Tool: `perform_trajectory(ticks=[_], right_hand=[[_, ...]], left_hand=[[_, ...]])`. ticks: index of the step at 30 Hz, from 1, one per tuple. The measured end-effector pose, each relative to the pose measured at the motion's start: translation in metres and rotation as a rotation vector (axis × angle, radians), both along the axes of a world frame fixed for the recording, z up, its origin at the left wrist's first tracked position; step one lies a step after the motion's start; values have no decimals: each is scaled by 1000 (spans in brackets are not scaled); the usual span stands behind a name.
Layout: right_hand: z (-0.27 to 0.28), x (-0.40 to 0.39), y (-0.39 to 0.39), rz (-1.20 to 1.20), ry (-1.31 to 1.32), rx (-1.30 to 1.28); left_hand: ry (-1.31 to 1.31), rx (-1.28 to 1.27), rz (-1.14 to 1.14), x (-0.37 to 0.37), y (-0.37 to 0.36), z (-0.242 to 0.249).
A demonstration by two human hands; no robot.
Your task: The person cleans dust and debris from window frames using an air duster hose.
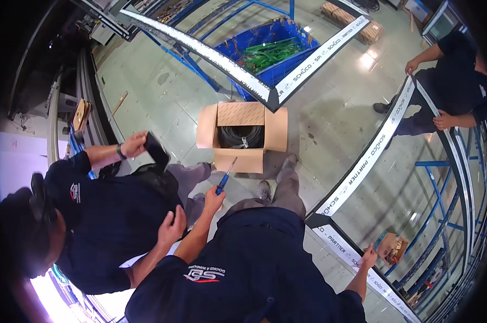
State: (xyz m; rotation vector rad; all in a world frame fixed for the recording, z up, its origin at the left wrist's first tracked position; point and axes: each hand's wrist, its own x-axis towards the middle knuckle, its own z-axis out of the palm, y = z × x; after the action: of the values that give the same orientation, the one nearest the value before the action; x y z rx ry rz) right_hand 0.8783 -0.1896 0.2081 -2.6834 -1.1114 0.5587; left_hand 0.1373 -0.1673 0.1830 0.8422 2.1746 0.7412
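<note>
My left hand [215,197] is closed around a screwdriver with a blue handle [221,183], its thin metal shaft pointing up and away. My right hand [368,258] grips the edge of a large window frame [364,161] near its lower side. The frame is dark with white protective film printed with lettering, and it stands tilted at my right. On the floor ahead, an open cardboard box [275,129] holds a coil of black gasket or cable [242,135].
A person at left [109,220] holds a dark phone [157,152]. Another person at right [458,89] grips the frame's far corner. Ahead are a second filmed frame [313,59], a blue bin [286,30] with green strips, and a small box [389,248].
</note>
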Motion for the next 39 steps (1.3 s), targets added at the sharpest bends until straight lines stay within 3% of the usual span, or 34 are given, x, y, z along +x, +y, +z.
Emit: perform_trajectory(ticks=[4,8,10,12,14,15,16,18,21,22,23,26,30,34,35,39], right_hand=[[0,-1,-8,-14,-66,-23],[-4,-1,-10,-110,-171,-84],[-10,-1,-5,-106,-214,-106],[1,-8,-7,-90,-277,-100],[-9,-2,-9,-117,-277,-38],[-5,-4,-7,-165,-253,-53],[-7,-2,-3,-164,-300,-25],[-12,-3,-9,-188,-346,23],[-28,-9,-14,-185,-498,187],[-30,-11,-10,-236,-559,176],[-34,-18,-7,-301,-569,192],[1,-47,19,-368,-561,162],[-8,-43,19,-453,-574,183],[-20,-47,38,-559,-466,47],[-26,-51,51,-544,-434,124],[-86,-58,109,-468,254,347]], left_hand=[[130,94,-108,-22,13,15],[-24,151,-15,-20,39,9],[-55,215,-75,-15,57,16],[85,222,-159,-19,71,-13],[-28,203,-188,-9,96,0],[75,195,-195,1,110,12],[60,336,-255,2,120,9],[-48,291,-335,-6,138,0],[22,284,-462,2,176,51],[46,340,-513,-1,188,44],[-10,371,-497,-8,200,39],[-165,351,-414,6,235,95],[-272,267,-382,30,278,146],[-364,194,-434,56,324,176],[-392,179,-460,60,333,184],[-494,151,-443,69,367,180]])
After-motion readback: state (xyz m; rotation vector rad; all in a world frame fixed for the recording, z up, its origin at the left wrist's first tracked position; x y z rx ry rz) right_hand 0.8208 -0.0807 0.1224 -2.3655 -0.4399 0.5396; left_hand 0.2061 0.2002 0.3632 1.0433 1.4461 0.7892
